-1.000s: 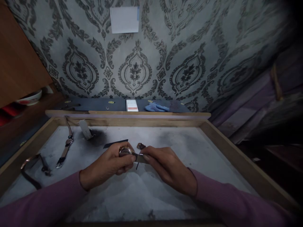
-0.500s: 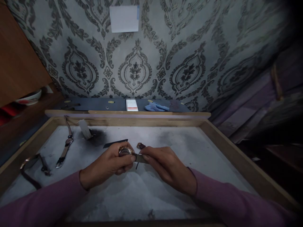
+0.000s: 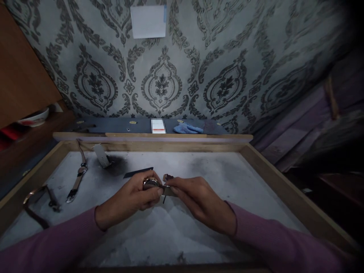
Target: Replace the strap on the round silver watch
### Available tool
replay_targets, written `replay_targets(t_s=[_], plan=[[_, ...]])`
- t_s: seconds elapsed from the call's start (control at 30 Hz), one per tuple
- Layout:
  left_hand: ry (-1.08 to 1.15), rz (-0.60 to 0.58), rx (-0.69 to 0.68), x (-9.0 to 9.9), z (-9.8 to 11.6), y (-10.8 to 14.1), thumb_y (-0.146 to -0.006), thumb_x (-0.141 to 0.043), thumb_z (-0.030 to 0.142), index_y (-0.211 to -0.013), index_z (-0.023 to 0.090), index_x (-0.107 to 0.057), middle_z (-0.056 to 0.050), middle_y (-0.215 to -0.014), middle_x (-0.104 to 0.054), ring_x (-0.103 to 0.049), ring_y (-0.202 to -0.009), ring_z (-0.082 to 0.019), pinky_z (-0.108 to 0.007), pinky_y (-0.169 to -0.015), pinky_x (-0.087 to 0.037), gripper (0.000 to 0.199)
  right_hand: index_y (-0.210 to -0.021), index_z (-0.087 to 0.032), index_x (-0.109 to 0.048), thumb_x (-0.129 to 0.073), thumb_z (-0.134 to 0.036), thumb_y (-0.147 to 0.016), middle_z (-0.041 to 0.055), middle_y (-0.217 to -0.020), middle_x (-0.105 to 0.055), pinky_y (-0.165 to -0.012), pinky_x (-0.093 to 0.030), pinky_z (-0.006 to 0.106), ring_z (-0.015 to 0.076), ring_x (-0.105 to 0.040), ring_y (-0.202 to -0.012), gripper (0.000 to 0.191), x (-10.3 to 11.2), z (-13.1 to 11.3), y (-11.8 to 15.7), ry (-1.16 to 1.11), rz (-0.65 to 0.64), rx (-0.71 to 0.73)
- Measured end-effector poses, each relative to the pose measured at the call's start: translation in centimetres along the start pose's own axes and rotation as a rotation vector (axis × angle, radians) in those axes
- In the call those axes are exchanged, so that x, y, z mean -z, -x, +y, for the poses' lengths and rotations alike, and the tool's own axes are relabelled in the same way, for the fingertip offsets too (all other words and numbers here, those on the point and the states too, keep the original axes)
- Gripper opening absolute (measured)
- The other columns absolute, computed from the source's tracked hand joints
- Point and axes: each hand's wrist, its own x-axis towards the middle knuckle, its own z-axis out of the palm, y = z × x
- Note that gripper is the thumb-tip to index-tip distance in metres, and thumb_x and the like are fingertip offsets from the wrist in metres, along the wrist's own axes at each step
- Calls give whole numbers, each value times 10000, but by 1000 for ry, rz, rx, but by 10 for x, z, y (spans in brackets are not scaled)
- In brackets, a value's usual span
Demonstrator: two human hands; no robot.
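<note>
My left hand (image 3: 136, 197) is closed around a wristwatch (image 3: 150, 183) with a round, shiny gold-toned case, held above the tray's white surface. Close on its right, my right hand (image 3: 201, 203) pinches a flat greyish-brown watch strap (image 3: 170, 190) that runs up to the watch. Whether the strap is joined to the case is hidden by my left thumb. A brown strap end with a buckle (image 3: 167, 177) sticks out beyond my right fingertips. Below the strap shows a thin dark piece (image 3: 164, 199), too small to name. Behind my left hand lies a dark flat strip (image 3: 138, 172).
A wooden-rimmed tray (image 3: 182, 146) surrounds the work surface. On its left lie a watch with a long strap (image 3: 78, 182), a pale strap (image 3: 101, 155) and a curved dark-and-gold watch (image 3: 34, 203). Behind the rim are a blue cloth (image 3: 187, 128) and a small white box (image 3: 158, 126).
The watch in my left hand has tilted slightly, and the buckle end beyond my right fingers has shifted a little to the left. Both hands stay in nearly the same place.
</note>
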Motion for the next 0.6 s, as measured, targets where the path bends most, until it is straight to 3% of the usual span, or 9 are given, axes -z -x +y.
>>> replay_targets(t_s=[0.6], plan=[[17,5,-30,0,-1,0,-874,-585,347,-810,185,-475,78,-582,-406,-282,-486,-64,-196,-433,-193,206,-1061,-150,-614,-410,-176,-994,43,-758,-697,-539,-439,240,122,-621,-573,216,0,1,0,-21,33,14]])
